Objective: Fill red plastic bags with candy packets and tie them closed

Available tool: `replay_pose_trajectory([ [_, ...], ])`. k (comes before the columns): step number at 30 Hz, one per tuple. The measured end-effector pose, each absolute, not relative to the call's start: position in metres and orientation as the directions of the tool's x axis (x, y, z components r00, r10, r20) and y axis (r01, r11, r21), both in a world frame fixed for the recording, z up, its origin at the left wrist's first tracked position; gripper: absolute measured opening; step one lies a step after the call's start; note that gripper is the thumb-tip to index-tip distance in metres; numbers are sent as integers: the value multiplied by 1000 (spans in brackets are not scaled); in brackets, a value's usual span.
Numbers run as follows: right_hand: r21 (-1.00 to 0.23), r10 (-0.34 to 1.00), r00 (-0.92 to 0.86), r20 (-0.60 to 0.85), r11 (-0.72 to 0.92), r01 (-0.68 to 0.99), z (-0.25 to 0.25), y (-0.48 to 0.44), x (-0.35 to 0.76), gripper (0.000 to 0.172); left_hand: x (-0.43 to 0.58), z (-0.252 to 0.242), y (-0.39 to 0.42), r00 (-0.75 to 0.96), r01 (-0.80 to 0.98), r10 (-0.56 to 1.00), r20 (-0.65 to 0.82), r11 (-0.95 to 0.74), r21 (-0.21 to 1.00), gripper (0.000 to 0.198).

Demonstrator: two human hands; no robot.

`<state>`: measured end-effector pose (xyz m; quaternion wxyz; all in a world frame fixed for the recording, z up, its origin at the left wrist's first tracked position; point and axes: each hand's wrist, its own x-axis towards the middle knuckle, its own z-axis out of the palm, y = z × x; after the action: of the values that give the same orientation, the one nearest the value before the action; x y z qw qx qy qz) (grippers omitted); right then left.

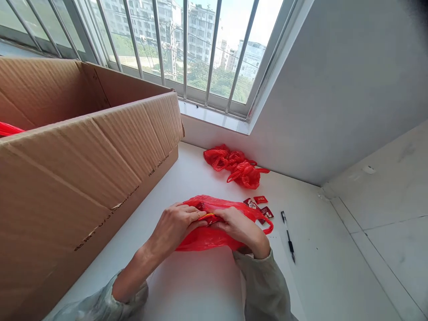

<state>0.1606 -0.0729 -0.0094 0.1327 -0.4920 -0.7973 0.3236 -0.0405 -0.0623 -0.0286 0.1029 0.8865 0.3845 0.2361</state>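
Observation:
A red plastic bag [207, 241] lies spread on the white table in front of me, its handle loop out to the right. Over its opening, my left hand [179, 223] and my right hand [237, 225] meet from either side. Between their fingertips is a small red packet [209, 217] with a yellow edge. Both hands are closed on it, thumbs and fingers pinching. The fingers cover most of the packet, and its print cannot be read. Inside the bag, other contents are mostly hidden.
On the left stands a large open cardboard box [100, 165], red plastic showing inside. Crumpled red bags [245, 174] lie by the wall. Small dark red packets [266, 212] and a black pen [288, 236] rest to the right. Behind is a barred window [200, 58].

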Motion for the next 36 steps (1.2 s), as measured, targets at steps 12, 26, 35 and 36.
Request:
replay_pose_trajectory([
  [12,-735,913,-408,15,286,615,-1,-82,170,46,-40,-25,-67,568,658,724,392,-685,313,32],
  [26,-168,959,-139,-246,99,981,-11,-82,158,27,-69,-20,-102,580,811,815,9,-578,95,24],
  [35,-151,865,-500,35,499,853,-38,-78,108,30,-69,-25,-101,583,796,779,232,-605,27,29],
  [36,-156,865,-501,29,500,852,-42,-77,106,29,-68,-26,-100,573,801,786,234,-597,41,30],
])
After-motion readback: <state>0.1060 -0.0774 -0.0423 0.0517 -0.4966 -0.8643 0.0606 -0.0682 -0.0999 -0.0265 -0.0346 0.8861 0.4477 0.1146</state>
